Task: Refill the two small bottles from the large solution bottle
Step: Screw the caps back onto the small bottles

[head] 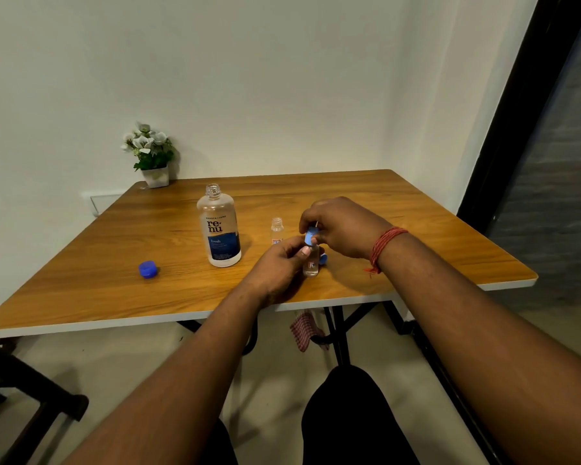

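Note:
The large solution bottle point(219, 229) stands uncapped mid-table, clear with a blue label. Its blue cap point(147, 269) lies to the left near the front. One small clear bottle point(276, 230) stands open to the right of the large one. My left hand point(277, 265) grips the second small bottle point(311, 263) upright on the table. A light blue cap point(310, 235) sits at that bottle's neck, pinched by the fingers of my right hand point(341, 226). Another blue cap point(323, 259) peeks out behind the held bottle.
A white pot of artificial flowers point(151, 154) stands at the wooden table's point(81, 263) far left corner against the wall. A checked cloth point(304, 330) hangs under the table by its black legs. A dark chair frame point(31, 397) sits at the lower left.

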A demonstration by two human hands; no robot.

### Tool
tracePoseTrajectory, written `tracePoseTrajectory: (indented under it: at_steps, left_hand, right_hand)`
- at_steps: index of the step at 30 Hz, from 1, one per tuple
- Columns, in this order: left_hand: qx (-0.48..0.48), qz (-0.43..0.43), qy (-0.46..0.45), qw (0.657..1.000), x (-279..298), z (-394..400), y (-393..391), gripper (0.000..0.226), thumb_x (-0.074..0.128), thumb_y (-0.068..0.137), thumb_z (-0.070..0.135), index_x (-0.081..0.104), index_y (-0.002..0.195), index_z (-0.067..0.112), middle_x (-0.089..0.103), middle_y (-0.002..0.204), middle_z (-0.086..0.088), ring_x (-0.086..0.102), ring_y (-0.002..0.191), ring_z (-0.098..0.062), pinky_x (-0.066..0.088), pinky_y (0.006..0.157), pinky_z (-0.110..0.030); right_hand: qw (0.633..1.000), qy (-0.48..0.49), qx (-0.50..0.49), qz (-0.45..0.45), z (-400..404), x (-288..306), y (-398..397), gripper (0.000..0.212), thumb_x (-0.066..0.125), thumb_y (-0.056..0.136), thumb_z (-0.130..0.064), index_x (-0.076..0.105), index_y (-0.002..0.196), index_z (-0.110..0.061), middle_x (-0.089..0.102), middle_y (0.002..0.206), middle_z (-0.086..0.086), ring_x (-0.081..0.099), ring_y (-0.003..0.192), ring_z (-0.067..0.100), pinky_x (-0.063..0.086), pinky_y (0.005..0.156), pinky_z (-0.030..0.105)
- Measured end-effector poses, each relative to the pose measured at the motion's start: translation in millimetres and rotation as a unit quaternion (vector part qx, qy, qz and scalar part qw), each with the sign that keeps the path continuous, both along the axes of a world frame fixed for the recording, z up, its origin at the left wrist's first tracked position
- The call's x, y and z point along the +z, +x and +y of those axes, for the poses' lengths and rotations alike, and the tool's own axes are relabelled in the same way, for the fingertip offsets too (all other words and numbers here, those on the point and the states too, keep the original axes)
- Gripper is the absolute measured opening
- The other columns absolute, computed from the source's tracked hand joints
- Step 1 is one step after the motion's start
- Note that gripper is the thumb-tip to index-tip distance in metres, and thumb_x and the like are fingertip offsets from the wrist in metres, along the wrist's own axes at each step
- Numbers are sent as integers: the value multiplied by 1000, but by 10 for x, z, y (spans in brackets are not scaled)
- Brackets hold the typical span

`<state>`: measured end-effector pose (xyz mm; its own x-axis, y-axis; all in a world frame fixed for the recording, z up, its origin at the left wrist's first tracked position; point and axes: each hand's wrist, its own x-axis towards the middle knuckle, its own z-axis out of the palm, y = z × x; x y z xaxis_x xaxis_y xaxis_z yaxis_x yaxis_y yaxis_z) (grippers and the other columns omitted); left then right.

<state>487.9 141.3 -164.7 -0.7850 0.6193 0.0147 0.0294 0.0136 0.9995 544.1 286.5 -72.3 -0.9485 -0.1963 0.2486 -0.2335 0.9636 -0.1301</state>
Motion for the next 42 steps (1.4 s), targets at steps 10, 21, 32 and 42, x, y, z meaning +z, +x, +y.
tracePoseTrajectory:
  at_steps: [10,21,32,42]
  left_hand:
    - [3,8,0,1000,3,6,9,33,45,105,14,59,134,15,69,126,0,62,120,-17,47,104,-36]
    - [-12,-5,6,1000,40,-11,22,32,42,105,5,57,132,12,67,128,-6,63,114,-11,51,91,-24]
    - [-4,6,-3,1000,25,-14,24,29,43,105,8,63,123,18,69,124,-6,62,120,-19,49,99,-32]
    - [5,38,-44,998,19,-33,-10,25,49,103,20,66,120,27,69,124,1,61,121,-18,42,111,-48]
  right_hand:
    - [999,36,-2,-37,5,35,-51,33,63,90,-5,68,118,-21,66,116,-1,59,105,15,52,89,34]
    - [981,166,-99,-21,-35,138,-23,42,44,97,-54,66,89,-20,60,85,0,56,79,18,38,60,30]
    - [982,168,-65,-61,-9,144,-50,24,54,96,-43,66,98,-23,64,96,2,59,88,20,50,70,35]
    - [986,134,16,-96,24,260,-16,41,61,94,-11,59,129,-32,60,125,-7,52,103,10,46,82,27]
